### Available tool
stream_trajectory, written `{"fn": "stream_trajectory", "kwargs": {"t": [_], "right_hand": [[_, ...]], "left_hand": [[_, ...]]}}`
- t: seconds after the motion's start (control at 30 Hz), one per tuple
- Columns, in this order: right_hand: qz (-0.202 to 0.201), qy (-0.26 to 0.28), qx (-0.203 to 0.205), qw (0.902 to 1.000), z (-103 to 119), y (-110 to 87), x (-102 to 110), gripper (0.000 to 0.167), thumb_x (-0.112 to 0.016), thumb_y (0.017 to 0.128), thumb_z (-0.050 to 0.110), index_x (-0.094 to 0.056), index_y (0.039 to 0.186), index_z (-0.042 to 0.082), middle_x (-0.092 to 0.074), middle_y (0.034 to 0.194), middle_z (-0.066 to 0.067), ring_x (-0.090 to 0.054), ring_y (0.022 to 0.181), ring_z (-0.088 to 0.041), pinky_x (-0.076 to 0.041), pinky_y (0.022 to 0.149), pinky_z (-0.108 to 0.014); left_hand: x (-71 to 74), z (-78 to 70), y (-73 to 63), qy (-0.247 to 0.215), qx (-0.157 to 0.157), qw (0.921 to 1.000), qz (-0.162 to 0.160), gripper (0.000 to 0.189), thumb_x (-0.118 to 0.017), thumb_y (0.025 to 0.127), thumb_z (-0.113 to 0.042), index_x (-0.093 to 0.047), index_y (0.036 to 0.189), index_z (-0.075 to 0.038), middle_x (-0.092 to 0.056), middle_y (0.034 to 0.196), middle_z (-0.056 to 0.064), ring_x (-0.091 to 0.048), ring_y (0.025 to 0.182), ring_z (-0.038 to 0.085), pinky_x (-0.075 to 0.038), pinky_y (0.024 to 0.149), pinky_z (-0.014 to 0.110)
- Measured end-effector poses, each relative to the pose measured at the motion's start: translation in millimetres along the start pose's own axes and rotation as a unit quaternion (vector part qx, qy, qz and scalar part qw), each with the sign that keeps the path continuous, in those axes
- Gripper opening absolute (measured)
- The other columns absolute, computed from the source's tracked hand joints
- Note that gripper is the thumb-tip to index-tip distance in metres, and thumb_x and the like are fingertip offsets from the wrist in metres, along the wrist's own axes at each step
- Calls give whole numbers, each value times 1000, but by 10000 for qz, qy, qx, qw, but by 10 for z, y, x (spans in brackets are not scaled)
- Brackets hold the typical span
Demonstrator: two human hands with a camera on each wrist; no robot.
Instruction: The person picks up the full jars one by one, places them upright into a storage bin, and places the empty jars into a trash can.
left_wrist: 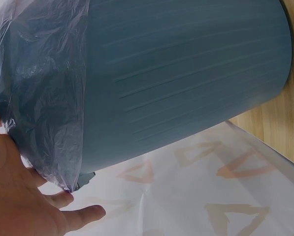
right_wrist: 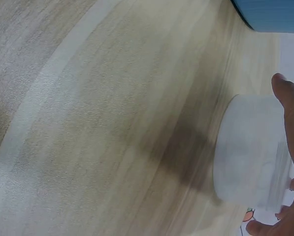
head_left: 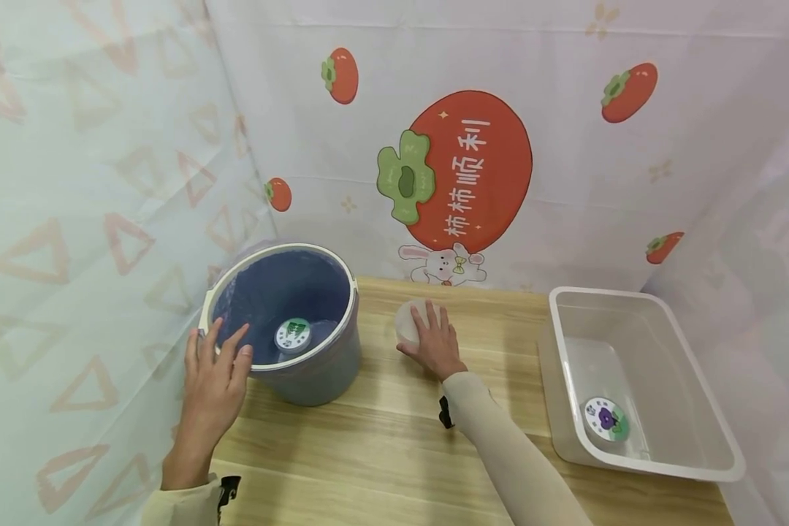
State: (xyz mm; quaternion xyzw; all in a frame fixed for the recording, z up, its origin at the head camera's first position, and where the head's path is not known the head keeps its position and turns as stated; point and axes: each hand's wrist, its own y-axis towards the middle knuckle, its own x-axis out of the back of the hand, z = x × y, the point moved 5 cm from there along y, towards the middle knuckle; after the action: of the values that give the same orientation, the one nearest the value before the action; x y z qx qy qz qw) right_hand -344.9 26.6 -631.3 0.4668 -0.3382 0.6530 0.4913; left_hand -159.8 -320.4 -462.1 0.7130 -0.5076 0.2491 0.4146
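Observation:
In the head view my left hand (head_left: 213,391) is at the near left rim of a blue bucket (head_left: 318,380), fingers spread. The left wrist view shows its fingers by the thin clear plastic liner (left_wrist: 43,93) folded over the bucket's edge. A round tub with a green-and-white lid (head_left: 293,334) lies inside the bucket. My right hand (head_left: 436,343) is over a round whitish tub (head_left: 404,321) on the table, its fingers extended across the top and thumb by the near side. From the right wrist, this translucent tub (right_wrist: 247,147) stands close under the palm.
A white rectangular basin (head_left: 555,365) stands at the right of the wooden table (head_left: 368,453). In it is a round tub with a purple flower on its lid (head_left: 606,419). Printed cloth walls (head_left: 342,146) surround the table at the back and sides.

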Motion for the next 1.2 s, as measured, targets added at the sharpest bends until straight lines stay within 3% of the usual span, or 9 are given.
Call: {"fn": "stream_trajectory", "kwargs": {"t": [0.3, 0.53, 0.77, 1.0, 1.2], "right_hand": [[-248, 414, 36, 9988, -94, -53, -60, 86, -71, 103, 56, -35, 172, 20, -19, 182, -19, -22, 161, -62, -40, 121, -74], [-425, 790, 360, 9953, -141, -119, -107, 86, -76, 102, 50, -37, 171, 16, -19, 180, -22, -28, 154, -61, -44, 116, -76], [-574, 785, 531, 9938, -189, -182, -132, 86, -76, 102, 47, -37, 171, 14, -20, 179, -25, -29, 152, -62, -45, 114, -76], [-881, 811, 596, 9910, -190, -191, 23, 87, -81, 99, 45, -39, 170, 14, -25, 177, -25, -32, 149, -62, -52, 104, -77], [-939, 735, 518, 9915, -189, -128, 149, 85, -78, 100, 46, -39, 169, 15, -27, 177, -24, -33, 150, -61, -53, 105, -75]], "left_hand": [[-37, -26, 4, -16, -89, 10000, -39, 49, -45, 118, -31, -58, 153, 0, -30, 171, 34, 1, 168, 50, -2, 132, 72], [-48, -17, -35, -10, -122, 9999, -70, 48, -45, 118, -30, -59, 152, 0, -32, 170, 34, 1, 168, 50, -1, 133, 71], [-54, -1, -61, -52, -86, 9999, -54, 47, -46, 118, -30, -58, 153, -1, -30, 171, 34, 2, 168, 50, -2, 132, 74], [-33, -11, -45, -75, -72, 9999, -62, 47, -45, 118, -29, -57, 155, -2, -29, 172, 34, 4, 168, 49, -2, 132, 73], [-8, -24, -28, -50, -73, 9999, -94, 48, -45, 118, -29, -57, 155, -1, -29, 172, 35, 4, 168, 48, -1, 132, 73]]}}
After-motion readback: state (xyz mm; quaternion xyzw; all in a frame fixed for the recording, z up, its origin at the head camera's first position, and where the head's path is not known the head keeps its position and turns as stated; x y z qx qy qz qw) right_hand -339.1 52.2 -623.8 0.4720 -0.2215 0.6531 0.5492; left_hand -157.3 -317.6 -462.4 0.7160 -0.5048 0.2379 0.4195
